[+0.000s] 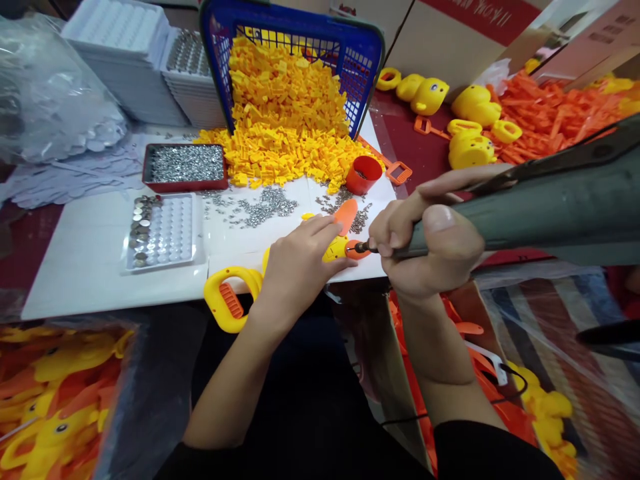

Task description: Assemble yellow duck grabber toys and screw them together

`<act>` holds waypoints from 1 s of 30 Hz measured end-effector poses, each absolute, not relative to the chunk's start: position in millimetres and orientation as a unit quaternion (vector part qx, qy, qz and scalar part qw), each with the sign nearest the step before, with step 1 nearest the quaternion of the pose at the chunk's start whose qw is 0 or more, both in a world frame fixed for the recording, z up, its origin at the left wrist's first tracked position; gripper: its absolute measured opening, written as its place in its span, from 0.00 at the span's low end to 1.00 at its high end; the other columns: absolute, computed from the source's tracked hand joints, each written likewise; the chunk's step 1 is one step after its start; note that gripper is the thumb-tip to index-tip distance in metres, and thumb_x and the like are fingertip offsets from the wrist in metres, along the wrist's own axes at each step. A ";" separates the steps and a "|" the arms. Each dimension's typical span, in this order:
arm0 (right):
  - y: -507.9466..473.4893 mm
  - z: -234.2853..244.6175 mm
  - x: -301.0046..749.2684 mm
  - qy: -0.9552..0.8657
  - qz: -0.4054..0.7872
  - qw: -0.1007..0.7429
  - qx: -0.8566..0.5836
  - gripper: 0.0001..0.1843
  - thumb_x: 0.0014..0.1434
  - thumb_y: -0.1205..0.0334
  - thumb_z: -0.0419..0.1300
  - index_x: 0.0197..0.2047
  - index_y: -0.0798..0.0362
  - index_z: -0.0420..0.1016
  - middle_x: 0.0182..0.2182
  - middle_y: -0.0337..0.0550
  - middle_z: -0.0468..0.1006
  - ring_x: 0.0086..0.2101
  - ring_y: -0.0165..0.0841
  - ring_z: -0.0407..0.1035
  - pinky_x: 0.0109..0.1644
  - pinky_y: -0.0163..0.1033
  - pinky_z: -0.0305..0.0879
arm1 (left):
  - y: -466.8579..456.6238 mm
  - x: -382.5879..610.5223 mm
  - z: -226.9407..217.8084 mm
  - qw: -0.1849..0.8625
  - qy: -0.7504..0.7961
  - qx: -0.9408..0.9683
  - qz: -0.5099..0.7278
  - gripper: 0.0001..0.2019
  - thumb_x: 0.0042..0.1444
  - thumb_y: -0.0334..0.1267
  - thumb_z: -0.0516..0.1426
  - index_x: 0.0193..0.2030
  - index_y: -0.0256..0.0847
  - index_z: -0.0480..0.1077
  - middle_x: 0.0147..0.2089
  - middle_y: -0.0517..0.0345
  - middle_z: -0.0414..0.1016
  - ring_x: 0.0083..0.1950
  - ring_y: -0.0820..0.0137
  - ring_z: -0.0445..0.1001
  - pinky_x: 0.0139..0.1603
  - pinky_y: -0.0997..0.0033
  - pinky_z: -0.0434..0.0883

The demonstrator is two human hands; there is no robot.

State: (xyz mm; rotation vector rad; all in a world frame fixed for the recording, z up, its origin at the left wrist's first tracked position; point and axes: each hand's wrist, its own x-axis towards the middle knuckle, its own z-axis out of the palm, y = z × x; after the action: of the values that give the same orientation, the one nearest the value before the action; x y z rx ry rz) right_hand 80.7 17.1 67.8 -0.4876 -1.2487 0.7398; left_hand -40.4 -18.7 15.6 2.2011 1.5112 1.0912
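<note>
My left hand is closed over a yellow toy duck, pressing it on the white table top near the front edge. The toy's ring handle sticks out to the left of the hand, and its orange feet show on the right. Most of its body is hidden under my palm. Wrapped round a dark green power screwdriver is my right hand. The bit of the screwdriver points left and meets the toy by the nearer orange foot. Small dark screws lie scattered just behind the toy.
A blue basket spills small yellow parts. Beside it stand a red cup, a red tray of metal pieces and a white tray of button cells. Yellow toys and orange parts lie at the right.
</note>
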 end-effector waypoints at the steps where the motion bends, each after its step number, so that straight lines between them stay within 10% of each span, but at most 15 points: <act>1: 16.9 67.8 79.7 -0.566 0.333 0.722 -0.217 0.02 0.55 0.62 0.62 0.34 0.45 0.74 0.11 0.25 0.60 0.08 0.25 0.45 0.10 0.34 0.48 | -18.7 -40.8 16.0 0.130 0.517 0.758 0.376 0.17 0.54 0.42 0.70 0.48 0.42 0.76 0.53 0.50 0.83 0.51 0.59 0.82 0.44 0.63 0.79; 20: 21.8 63.5 83.7 -0.595 0.325 0.691 -0.250 0.12 0.56 0.49 0.67 0.37 0.42 0.70 0.12 0.24 0.57 0.09 0.27 0.50 0.13 0.36 0.52 | -20.0 -45.3 9.2 0.129 0.506 0.747 0.411 0.18 0.53 0.41 0.70 0.49 0.43 0.76 0.55 0.49 0.82 0.55 0.57 0.81 0.50 0.58 0.81; 30: 26.0 106.0 84.9 -0.465 0.303 0.797 -0.239 0.02 0.53 0.63 0.57 0.32 0.49 0.71 0.12 0.25 0.58 0.09 0.24 0.49 0.12 0.32 0.46 | -24.8 -41.1 10.6 0.113 0.510 0.739 0.426 0.19 0.51 0.40 0.71 0.49 0.43 0.76 0.54 0.50 0.83 0.53 0.58 0.82 0.48 0.60 0.82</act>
State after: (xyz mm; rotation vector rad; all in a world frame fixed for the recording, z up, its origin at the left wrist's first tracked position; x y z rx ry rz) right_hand 84.9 26.0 106.0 -0.5135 -0.9975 0.6511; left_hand -41.1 -24.8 10.6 2.1678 1.4955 1.2497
